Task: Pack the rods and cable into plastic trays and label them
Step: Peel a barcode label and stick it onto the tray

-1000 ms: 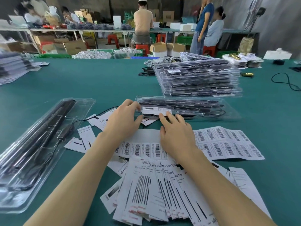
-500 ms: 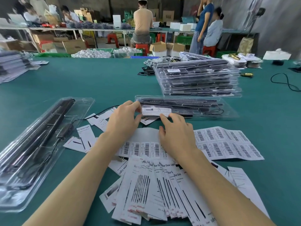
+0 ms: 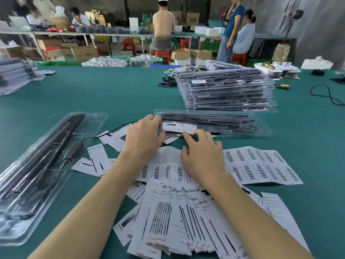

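A clear plastic tray (image 3: 233,124) with black rods and a cable lies flat across the green table in front of me. A white label card (image 3: 179,127) sits at its near left end. My left hand (image 3: 143,135) grips the tray's left end, fingers curled over the edge beside the card. My right hand (image 3: 201,152) rests with its fingertips on the card's near right corner. A second filled tray (image 3: 43,165) lies slanted at the left, its cable running out toward the middle.
A stack of packed trays (image 3: 227,92) stands behind the one I hold. Barcode sticker sheets (image 3: 261,165) lie to the right, a fan of printed cards (image 3: 179,217) under my forearms. A black cable (image 3: 326,94) loops at far right. People work at benches beyond.
The tray and label card have shifted slightly away from me. My right hand's fingers slid a little along the card's near edge. My left hand has kept its hold.
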